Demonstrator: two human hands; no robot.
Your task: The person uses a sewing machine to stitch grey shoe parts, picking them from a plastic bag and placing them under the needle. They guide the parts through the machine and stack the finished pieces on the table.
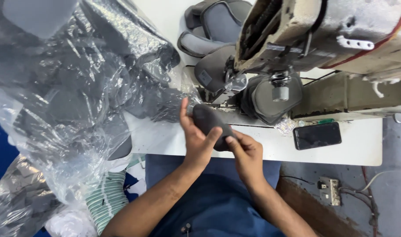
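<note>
Both my hands hold one dark grey fabric piece (208, 119) just in front of the sewing machine (323, 35). My left hand (196, 140) cups it from the left, thumb and fingers wrapped around its side. My right hand (246, 153) pinches its lower right edge. The piece is folded or curved and sits over the front edge of the white table (363, 145). Under the machine head, by the presser foot (233, 83), lies another grey padded piece (270, 98).
A large clear plastic bag (73, 87) full of dark grey pieces fills the left side. More grey padded pieces (213, 26) are stacked behind the machine. A black phone (317, 135) lies on the table at the right. A power socket (331, 189) sits on the floor.
</note>
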